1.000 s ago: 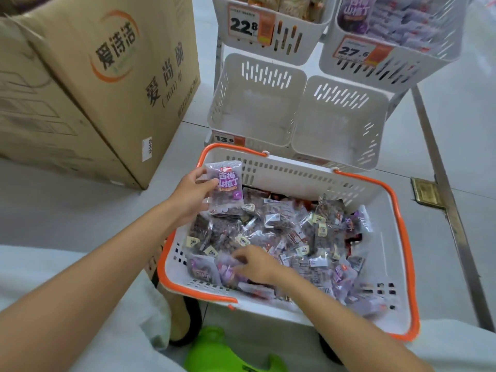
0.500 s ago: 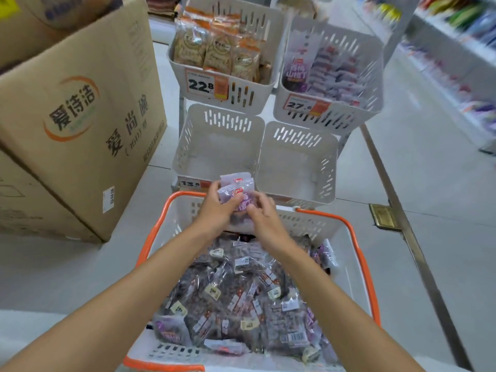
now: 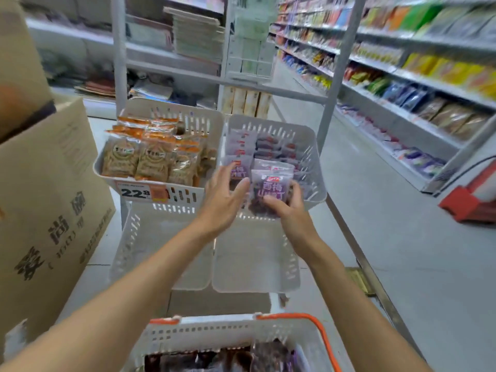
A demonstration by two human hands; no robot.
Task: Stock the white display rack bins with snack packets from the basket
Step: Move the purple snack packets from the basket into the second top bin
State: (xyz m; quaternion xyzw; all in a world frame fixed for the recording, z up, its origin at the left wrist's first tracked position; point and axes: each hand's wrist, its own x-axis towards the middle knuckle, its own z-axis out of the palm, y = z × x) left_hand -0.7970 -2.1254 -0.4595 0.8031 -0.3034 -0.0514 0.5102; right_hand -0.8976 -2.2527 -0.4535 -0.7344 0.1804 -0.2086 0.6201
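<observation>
Head view: the right hand [image 3: 291, 210] grips a snack packet [image 3: 271, 189] by its lower edge, at the front wall of the upper right bin [image 3: 318, 159]. The packet is a clear pouch with a purple label, white characters and dark fruit showing below. A second one stands just behind it; I cannot tell whether the hand holds that too. The left hand [image 3: 222, 202] is released, fingers spread, just beside the packet. Four white bins show: two upper, stocked, and two lower bins [image 3: 150, 237]. The upper left bin [image 3: 188, 196] holds brown-and-orange packets. One orange-rimmed basket [image 3: 228, 334] sits nearest, with dark packets inside.
</observation>
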